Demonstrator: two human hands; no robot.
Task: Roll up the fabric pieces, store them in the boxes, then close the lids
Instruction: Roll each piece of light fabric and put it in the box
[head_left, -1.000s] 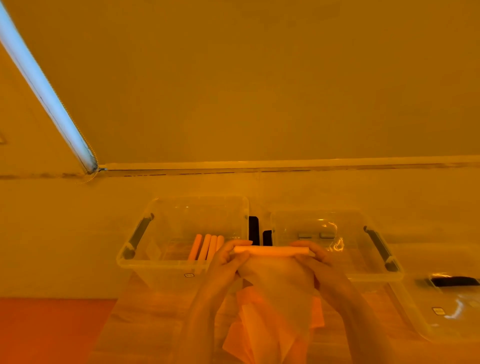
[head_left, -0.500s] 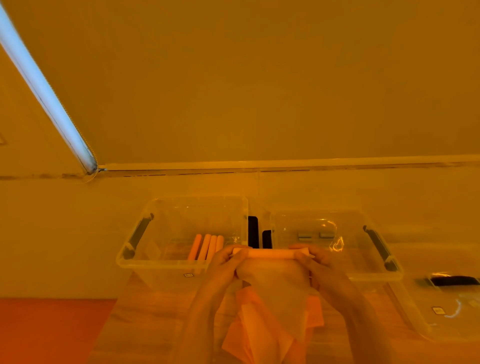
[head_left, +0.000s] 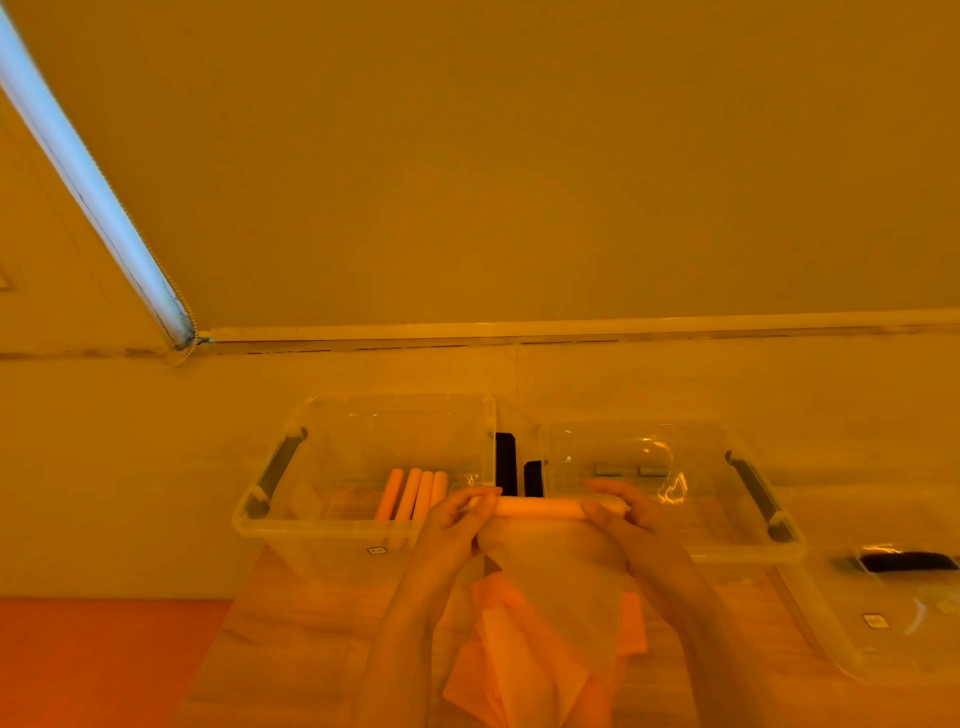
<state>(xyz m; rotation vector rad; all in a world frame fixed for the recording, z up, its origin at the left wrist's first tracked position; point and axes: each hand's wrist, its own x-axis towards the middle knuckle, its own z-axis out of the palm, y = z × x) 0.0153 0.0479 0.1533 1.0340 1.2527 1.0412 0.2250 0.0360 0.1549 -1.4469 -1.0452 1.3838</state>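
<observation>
Left hand (head_left: 457, 525), right hand (head_left: 631, 519) pinch ends of half-rolled fabric (head_left: 537, 508); soft, light, likely unrolls if slack; grip roll ends

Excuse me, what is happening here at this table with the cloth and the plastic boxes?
A person is rolling a piece of fabric above the table. The left hand and the right hand each hold one end of the rolled part, while the rest hangs down unrolled. Four finished rolls already lie in the left box. The right box appears to hold no rolls yet. More fabric pieces wait underneath, and a lid lies at the right.
</observation>
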